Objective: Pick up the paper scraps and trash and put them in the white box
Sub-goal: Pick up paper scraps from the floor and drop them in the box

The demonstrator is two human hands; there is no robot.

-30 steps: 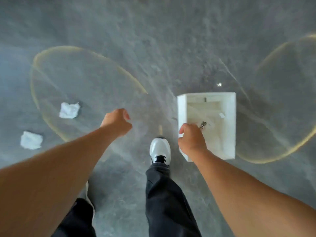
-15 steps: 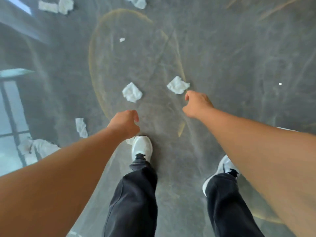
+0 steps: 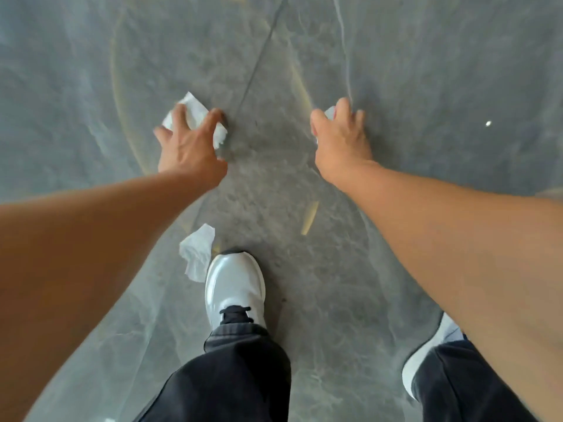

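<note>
Two crumpled tissues lay on the floor [image 3: 426,71]: left hand [image 3: 189,144] spread, fingers closing over one tissue [image 3: 195,112]; right hand [image 3: 341,138] covered another scrap [image 3: 330,112] (grip unclear). Light, soft; pinch anywhere.

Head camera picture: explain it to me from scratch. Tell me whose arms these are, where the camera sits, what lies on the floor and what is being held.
There is no machine here. A person wears a camera on the head, looking down, so you see their own bare arms, dark trousers and white shoe. The left hand is spread over a crumpled paper scrap on the grey floor, fingers closing around it. The right hand covers a second scrap, of which only a white edge shows. Whether either is lifted yet cannot be told. A third scrap lies loose beside the shoe's toe. The white box is out of view.
</note>
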